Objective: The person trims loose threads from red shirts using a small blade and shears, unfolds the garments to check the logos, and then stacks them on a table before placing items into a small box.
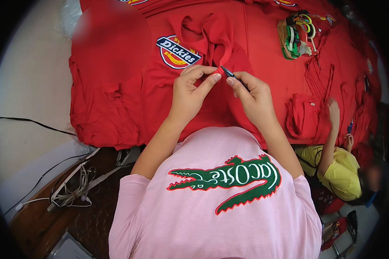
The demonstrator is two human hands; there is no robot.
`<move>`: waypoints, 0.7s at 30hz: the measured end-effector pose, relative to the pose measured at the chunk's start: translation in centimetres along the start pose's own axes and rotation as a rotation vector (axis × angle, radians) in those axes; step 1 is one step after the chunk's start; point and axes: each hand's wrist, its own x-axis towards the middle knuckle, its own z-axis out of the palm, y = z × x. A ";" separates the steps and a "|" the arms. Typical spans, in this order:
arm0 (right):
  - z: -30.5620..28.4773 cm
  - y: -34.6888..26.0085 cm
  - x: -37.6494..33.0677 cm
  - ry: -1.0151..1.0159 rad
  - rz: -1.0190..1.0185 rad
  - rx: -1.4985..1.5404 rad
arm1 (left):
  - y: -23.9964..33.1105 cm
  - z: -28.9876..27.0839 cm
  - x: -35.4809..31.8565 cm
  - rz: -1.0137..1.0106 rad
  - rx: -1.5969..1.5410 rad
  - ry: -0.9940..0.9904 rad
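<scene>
A red garment [229, 39] with a printed badge [177, 54] on its front is spread before me on the table. My left hand [189, 92] pinches a small fold of its red cloth between thumb and fingers. Against that fold rests the tip of a slim, dark, pointed hand tool [227, 72], gripped in my right hand [256, 91]. The tool's exact kind is hard to make out, as my fingers cover much of it. Both hands meet just below the badge, close to each other.
Red garments lie bunched at the left [103, 103]. At the upper right sits a green tray [291, 43] holding yellow-handled scissors [306, 23] and tape rolls. A person in yellow [340, 172] works at the right beside a folded red stack [301, 114]. Tangled cables [75, 185] hang lower left.
</scene>
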 end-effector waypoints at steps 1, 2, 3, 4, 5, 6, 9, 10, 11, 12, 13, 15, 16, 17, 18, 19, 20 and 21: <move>-0.1 0.1 0.1 0.016 0.003 0.002 | 0.1 0.0 0.0 0.002 -0.008 0.002; -0.2 0.2 0.1 0.032 0.006 0.004 | 0.3 0.0 0.1 0.005 -0.015 0.005; -0.3 0.4 0.0 0.045 0.002 0.001 | 0.5 0.2 0.0 -0.051 -0.133 0.012; -0.5 0.6 -0.1 0.057 -0.003 -0.003 | 0.8 0.5 0.0 -0.107 -0.251 0.019; -0.5 0.7 -0.1 0.069 -0.007 -0.007 | 1.0 0.7 -0.1 -0.162 -0.369 0.027; -0.4 0.5 -0.3 0.046 -0.023 -0.024 | 0.9 0.6 -0.1 -0.169 -0.393 0.027; 0.1 -0.2 -0.8 0.003 -0.064 -0.058 | 0.8 0.6 0.0 -0.173 -0.439 0.024; 0.4 0.0 -0.7 0.008 -0.072 -0.058 | 0.7 0.6 0.1 -0.166 -0.438 0.020; 0.5 0.2 -0.6 0.013 -0.081 -0.057 | 0.7 0.6 0.1 -0.159 -0.436 0.015; 0.6 0.3 -0.5 0.011 -0.081 -0.055 | 0.7 0.6 0.1 -0.159 -0.435 0.019; 0.6 0.4 -0.4 0.009 -0.081 -0.052 | 0.6 0.5 0.1 -0.160 -0.433 0.022; 0.6 0.5 -0.2 0.004 -0.077 -0.048 | 0.6 0.4 0.1 -0.159 -0.432 0.027; 0.6 0.4 -0.2 0.000 -0.073 -0.047 | 0.6 0.4 0.1 -0.156 -0.433 0.030; 0.6 0.4 -0.1 -0.003 -0.069 -0.046 | 0.6 0.4 0.2 -0.154 -0.434 0.032; 0.6 0.5 -0.1 -0.006 -0.066 -0.036 | 0.5 0.4 0.2 -0.158 -0.444 0.035; 0.6 0.6 -0.1 -0.008 -0.063 -0.027 | 0.4 0.4 0.2 -0.162 -0.453 0.038; 0.6 0.7 0.0 -0.011 -0.061 -0.017 | 0.4 0.4 0.2 -0.167 -0.463 0.041; 0.6 0.6 0.0 -0.007 -0.024 0.014 | 0.4 0.4 0.2 -0.172 -0.471 0.034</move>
